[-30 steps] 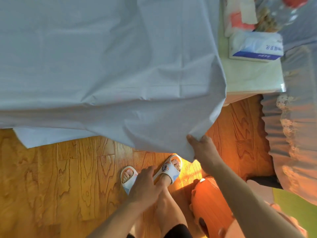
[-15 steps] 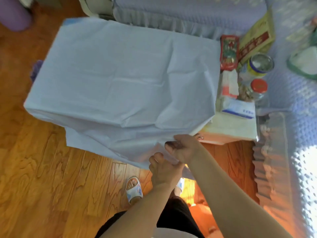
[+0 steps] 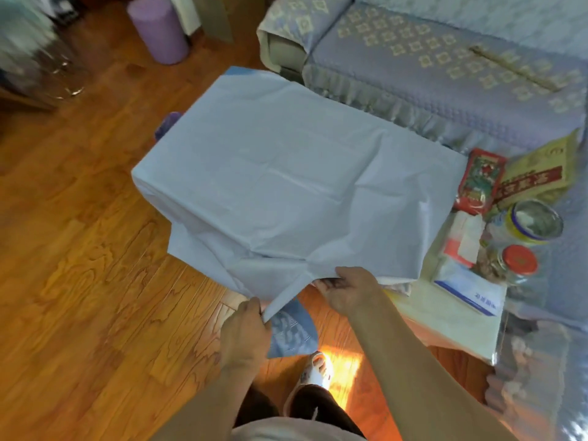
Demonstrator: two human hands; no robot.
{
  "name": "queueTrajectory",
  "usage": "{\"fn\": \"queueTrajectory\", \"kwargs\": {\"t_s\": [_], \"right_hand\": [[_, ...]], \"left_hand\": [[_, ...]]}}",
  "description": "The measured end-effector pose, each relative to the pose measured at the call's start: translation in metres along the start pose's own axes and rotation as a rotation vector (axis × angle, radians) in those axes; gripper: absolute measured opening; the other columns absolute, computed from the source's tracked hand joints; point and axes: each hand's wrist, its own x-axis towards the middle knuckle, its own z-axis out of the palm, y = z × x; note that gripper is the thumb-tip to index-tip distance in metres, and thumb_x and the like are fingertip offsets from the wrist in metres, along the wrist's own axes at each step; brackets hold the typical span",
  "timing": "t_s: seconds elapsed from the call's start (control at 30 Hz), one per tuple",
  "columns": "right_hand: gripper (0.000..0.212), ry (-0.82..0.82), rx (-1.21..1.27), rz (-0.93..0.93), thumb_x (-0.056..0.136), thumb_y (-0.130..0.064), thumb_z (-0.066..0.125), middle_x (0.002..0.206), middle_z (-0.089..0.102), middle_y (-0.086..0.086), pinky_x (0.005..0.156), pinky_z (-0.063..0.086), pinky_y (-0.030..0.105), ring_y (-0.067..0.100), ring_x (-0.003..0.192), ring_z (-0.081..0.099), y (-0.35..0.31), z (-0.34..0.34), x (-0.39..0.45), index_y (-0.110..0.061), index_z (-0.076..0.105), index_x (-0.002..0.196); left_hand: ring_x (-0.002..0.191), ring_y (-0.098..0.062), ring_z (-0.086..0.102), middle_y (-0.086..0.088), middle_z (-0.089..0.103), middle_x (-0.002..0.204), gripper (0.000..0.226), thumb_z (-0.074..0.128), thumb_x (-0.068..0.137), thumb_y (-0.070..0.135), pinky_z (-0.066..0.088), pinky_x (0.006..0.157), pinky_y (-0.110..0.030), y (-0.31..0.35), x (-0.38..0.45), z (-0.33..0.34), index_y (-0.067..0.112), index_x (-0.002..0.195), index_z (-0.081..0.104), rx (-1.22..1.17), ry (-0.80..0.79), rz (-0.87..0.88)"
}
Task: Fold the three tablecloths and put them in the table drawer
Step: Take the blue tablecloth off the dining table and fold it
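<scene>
Tablecloth (image 3: 286, 186) draped over table; both hands (image 3: 245, 332) grip near edge.

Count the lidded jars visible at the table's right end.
2. A jar with a red lid stands nearer the person, beside the tissue pack. A larger jar with a yellow and blue rim stands just beyond it. The tablecloth may hide others.

A low table (image 3: 458, 326) stands on a wooden floor (image 3: 79, 297), most of its top draped in a pale blue tablecloth (image 3: 286, 186) that hangs over the near and left edges. On the uncovered right end lie a tissue pack (image 3: 471, 291), a red-lidded jar (image 3: 517, 262), a yellow-rimmed jar (image 3: 534, 221) and a red packet (image 3: 480, 179).
</scene>
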Motion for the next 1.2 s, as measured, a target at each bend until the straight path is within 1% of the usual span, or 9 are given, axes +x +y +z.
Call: {"fn": "queueTrajectory", "kwargs": {"t_s": [0.33, 0.5, 0.6, 0.67, 0.73, 0.83, 0.97, 1.1, 1.2], "right_hand": [[0.020, 0.080, -0.116, -0.079, 0.102, 0.000, 0.043, 0.111, 0.064, 0.019, 0.079, 0.056, 0.042, 0.034, 0.094, 0.064, -0.036, -0.004, -0.006, 0.003, 0.059, 0.114], [0.042, 0.259, -0.411, -0.178, 0.101, -0.012, 0.049, 0.134, 0.059, 0.017, 0.067, 0.059, 0.042, 0.034, 0.118, 0.061, -0.053, -0.048, 0.012, -0.005, 0.049, 0.142], [0.041, 0.568, -1.002, -0.739, 0.096, -0.011, 0.054, 0.135, 0.056, 0.019, 0.083, 0.049, 0.033, 0.040, 0.121, 0.057, -0.042, -0.062, -0.009, -0.001, 0.052, 0.136], [0.042, 0.185, -1.234, -0.994, 0.091, -0.001, 0.062, 0.129, 0.058, 0.005, 0.080, 0.045, 0.012, 0.032, 0.121, 0.057, -0.009, -0.054, -0.037, -0.014, 0.057, 0.130], [0.059, -0.405, -1.692, -0.830, 0.086, -0.007, 0.071, 0.135, 0.050, -0.011, 0.090, 0.037, 0.003, 0.008, 0.129, 0.047, 0.043, -0.032, -0.072, -0.037, 0.053, 0.133], [0.054, -0.814, -2.100, -0.872, 0.080, -0.023, 0.072, 0.131, 0.055, -0.013, 0.099, 0.039, 0.015, 0.000, 0.125, 0.047, 0.111, -0.011, -0.086, -0.032, 0.055, 0.131], [0.020, -0.399, -1.825, -1.105, 0.091, -0.013, 0.059, 0.068, 0.063, -0.021, 0.059, 0.040, 0.015, 0.003, 0.066, 0.059, 0.160, 0.004, -0.082, -0.029, 0.071, 0.091], [0.033, -0.212, -1.512, -1.088, 0.096, -0.012, 0.063, 0.069, 0.067, -0.021, 0.061, 0.042, 0.013, 0.002, 0.065, 0.061, 0.170, 0.010, -0.096, -0.037, 0.070, 0.074], [0.036, -0.108, -1.390, -1.089, 0.094, -0.003, 0.061, 0.075, 0.073, -0.015, 0.066, 0.047, 0.011, 0.001, 0.075, 0.068, 0.176, 0.016, -0.115, -0.028, 0.075, 0.072]], "left_hand": [[0.067, -0.013, 0.055, 0.012, 0.057, 0.075, 0.026, 0.059, 0.094, 0.006, 0.048, 0.054, -0.039, -0.060, -0.048, -0.024, 0.029, 0.082, 0.054, -0.296, 0.275, -0.160], [0.079, -0.014, 0.069, 0.012, 0.071, 0.096, 0.037, 0.068, 0.089, 0.004, 0.056, 0.063, -0.034, -0.060, -0.065, -0.092, 0.029, 0.117, 0.067, -0.066, 0.291, 0.387], [0.074, -0.011, 0.065, 0.012, 0.068, 0.088, 0.017, 0.052, 0.099, 0.028, 0.054, 0.061, -0.034, -0.048, -0.066, -0.130, 0.033, 0.110, 0.065, 0.113, 0.143, 0.662], [0.071, -0.015, 0.063, 0.010, 0.065, 0.084, 0.018, 0.046, 0.100, 0.032, 0.051, 0.060, -0.036, -0.035, -0.064, -0.151, 0.028, 0.100, 0.064, 0.170, 0.081, 0.715], [0.076, -0.019, 0.062, 0.007, 0.065, 0.089, 0.007, 0.053, 0.097, 0.025, 0.050, 0.063, -0.038, -0.026, -0.061, -0.168, 0.027, 0.101, 0.059, 0.165, 0.029, 0.705], [0.079, -0.016, 0.059, 0.007, 0.062, 0.088, 0.017, 0.056, 0.097, 0.021, 0.050, 0.066, -0.039, -0.021, -0.058, -0.185, 0.031, 0.101, 0.042, 0.008, -0.064, 0.681], [0.093, -0.004, 0.055, 0.018, 0.052, 0.099, 0.039, 0.065, 0.094, 0.020, 0.048, 0.074, -0.018, -0.047, -0.062, -0.190, 0.044, 0.121, 0.048, -0.381, -0.033, 0.644], [0.113, 0.011, 0.053, 0.037, 0.052, 0.120, 0.076, 0.083, 0.082, 0.030, 0.043, 0.089, -0.005, -0.113, -0.052, -0.170, 0.061, 0.135, 0.036, -0.668, -0.152, 0.453], [0.111, 0.004, 0.060, 0.034, 0.063, 0.115, 0.061, 0.075, 0.090, 0.021, 0.050, 0.098, -0.019, -0.164, -0.021, -0.136, 0.063, 0.123, 0.046, -0.550, -0.195, 0.397]]}}
